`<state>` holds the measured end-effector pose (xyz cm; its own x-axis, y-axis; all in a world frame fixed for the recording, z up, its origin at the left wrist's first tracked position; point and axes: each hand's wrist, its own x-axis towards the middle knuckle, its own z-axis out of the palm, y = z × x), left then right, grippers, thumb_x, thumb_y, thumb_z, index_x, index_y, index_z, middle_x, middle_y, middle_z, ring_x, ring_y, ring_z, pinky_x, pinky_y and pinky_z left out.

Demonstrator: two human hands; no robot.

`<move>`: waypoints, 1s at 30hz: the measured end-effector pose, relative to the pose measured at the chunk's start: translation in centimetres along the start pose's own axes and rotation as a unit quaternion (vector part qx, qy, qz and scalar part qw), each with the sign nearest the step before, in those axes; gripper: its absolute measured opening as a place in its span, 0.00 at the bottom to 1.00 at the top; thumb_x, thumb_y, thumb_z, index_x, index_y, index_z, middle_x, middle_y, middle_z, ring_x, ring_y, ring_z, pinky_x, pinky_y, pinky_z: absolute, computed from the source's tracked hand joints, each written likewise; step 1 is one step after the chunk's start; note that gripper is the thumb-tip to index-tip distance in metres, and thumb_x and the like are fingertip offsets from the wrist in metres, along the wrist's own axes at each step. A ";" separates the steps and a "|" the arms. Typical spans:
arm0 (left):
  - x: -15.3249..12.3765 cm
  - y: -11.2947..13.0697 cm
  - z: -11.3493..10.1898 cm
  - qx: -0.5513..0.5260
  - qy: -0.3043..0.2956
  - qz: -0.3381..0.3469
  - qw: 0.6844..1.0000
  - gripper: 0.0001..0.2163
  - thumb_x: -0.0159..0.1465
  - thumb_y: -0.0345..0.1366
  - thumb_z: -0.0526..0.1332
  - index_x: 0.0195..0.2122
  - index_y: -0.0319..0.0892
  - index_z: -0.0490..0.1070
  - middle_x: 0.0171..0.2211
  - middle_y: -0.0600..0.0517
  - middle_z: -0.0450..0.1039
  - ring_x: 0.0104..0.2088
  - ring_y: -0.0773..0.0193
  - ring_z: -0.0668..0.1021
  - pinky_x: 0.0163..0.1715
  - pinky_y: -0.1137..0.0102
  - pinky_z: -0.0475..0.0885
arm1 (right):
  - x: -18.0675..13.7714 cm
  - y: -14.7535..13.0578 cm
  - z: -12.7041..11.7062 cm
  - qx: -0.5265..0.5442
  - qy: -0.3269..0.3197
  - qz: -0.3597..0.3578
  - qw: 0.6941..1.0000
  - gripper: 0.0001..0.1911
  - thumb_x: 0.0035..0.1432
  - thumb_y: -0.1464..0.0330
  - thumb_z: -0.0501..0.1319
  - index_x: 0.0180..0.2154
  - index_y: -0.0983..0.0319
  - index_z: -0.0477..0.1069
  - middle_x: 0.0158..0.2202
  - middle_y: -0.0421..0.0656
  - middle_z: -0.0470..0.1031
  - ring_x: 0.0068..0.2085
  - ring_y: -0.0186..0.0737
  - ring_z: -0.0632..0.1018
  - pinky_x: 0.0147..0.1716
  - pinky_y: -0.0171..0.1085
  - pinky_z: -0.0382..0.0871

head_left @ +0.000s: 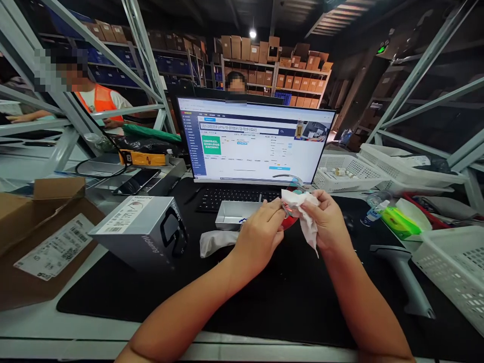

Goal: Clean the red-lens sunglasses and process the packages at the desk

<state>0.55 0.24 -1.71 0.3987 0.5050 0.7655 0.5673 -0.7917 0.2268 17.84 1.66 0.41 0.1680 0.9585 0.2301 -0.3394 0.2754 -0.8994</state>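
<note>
Over a black desk mat [159, 297] both my hands meet in front of a monitor [253, 141]. My left hand [260, 234] pinches a red-lensed pair of glasses [290, 212], mostly hidden between the hands. My right hand [328, 222] is closed on a white wiping cloth [304, 209] pressed against the glasses, with a corner hanging down. A small open grey box [232, 214] sits just behind my left hand, before a black keyboard [234, 196]. A crumpled white pouch [215, 241] lies left of my wrist.
A grey product box [145, 229] and an open cardboard carton [41, 237] stand at left. A handheld scanner [408, 277], white baskets [454, 267] and a green-and-white packet [401, 219] lie at right. Two other people are behind the monitor among metal racks and shelves of cartons.
</note>
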 end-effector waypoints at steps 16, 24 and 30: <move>0.1 -0.2 0.5 -0.071 -0.006 -0.102 0.992 0.36 0.50 0.30 0.75 0.59 0.39 0.63 0.62 0.34 0.66 0.64 0.43 0.70 0.58 0.51 0.74 | -1.6 0.5 1.1 -0.219 0.012 -0.149 0.964 0.22 0.44 0.67 0.71 0.22 0.58 0.54 0.21 0.32 0.61 0.24 0.29 0.63 0.25 0.32 0.57; 0.3 -0.3 -3.6 0.097 0.035 -0.058 0.993 0.18 0.63 0.26 0.64 0.54 0.45 0.73 0.53 0.43 0.76 0.54 0.48 0.78 0.55 0.51 0.76 | 0.3 -3.8 -4.1 -0.216 -0.056 -0.117 0.968 0.23 0.45 0.66 0.74 0.25 0.57 0.57 0.23 0.34 0.66 0.23 0.31 0.66 0.23 0.33 0.57; 0.8 0.6 -4.1 0.164 -0.036 0.080 0.983 0.30 0.64 0.25 0.62 0.67 0.47 0.61 0.71 0.43 0.54 0.72 0.45 0.56 0.69 0.39 0.50 | -1.5 -3.8 -3.3 -0.407 -0.213 -0.141 0.877 0.18 0.51 0.70 0.67 0.24 0.58 0.57 0.23 0.34 0.64 0.25 0.30 0.63 0.25 0.33 0.56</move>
<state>-1.80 -1.21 1.53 0.5442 0.4160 0.7285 0.6905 -0.7153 -0.1074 21.95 -1.09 2.23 -0.2806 0.8492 0.4474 0.4621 0.5281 -0.7125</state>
